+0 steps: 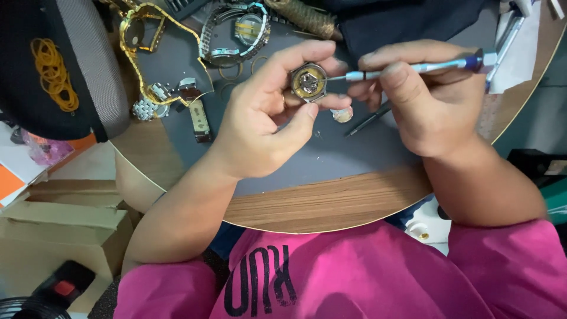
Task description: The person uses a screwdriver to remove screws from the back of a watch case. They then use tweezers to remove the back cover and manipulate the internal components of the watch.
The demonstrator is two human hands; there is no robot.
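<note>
Head view: near the upper centre of the frame, the left hand (266, 112) has its grip closed around an open watch case (308, 82), above the grey mat (331, 153) on the table (331, 204). The right hand (422, 97) pinches a thin screwdriver (407, 69), its tip at the case edge.
</note>
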